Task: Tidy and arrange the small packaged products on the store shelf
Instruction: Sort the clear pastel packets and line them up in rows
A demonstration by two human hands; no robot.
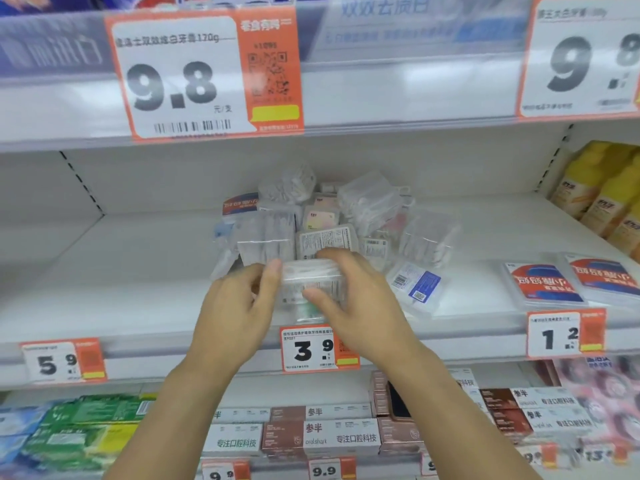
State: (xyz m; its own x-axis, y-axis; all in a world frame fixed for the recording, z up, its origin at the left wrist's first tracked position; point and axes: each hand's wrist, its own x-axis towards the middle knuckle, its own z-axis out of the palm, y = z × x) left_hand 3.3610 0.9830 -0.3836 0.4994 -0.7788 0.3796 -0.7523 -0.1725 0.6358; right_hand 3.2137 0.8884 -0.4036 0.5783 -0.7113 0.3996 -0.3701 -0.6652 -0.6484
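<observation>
I see both hands on one clear plastic box at the front edge of the white shelf, just above the 3.9 price tag. The left hand clamps its left side, thumb on the front; the right hand closes its grip over the top and right side. The box is see-through, with a white printed label and something green low inside. Behind it lies a loose heap of similar clear packets, some tilted, labels facing every way.
</observation>
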